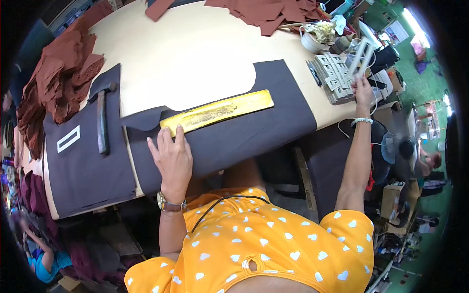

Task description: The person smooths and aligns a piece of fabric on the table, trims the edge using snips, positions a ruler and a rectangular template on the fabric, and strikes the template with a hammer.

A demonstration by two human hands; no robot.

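My left hand rests on the dark sheet material, its outstretched fingertips touching the near-left end of a long yellow bar. The bar lies across the sheet, its face worn and stained. At the right of the table, my right hand pinches a white rectangular frame, slightly blurred, beside a stack of pale slotted frames. Farther left, a hammer lies on another dark sheet. A similar white rectangular frame lies flat on that sheet.
Reddish-brown pieces are heaped at the left, with more at the back. A white pot, bottles and cables crowd the right corner. Pens lie beside the stack. Another person in blue is at lower left.
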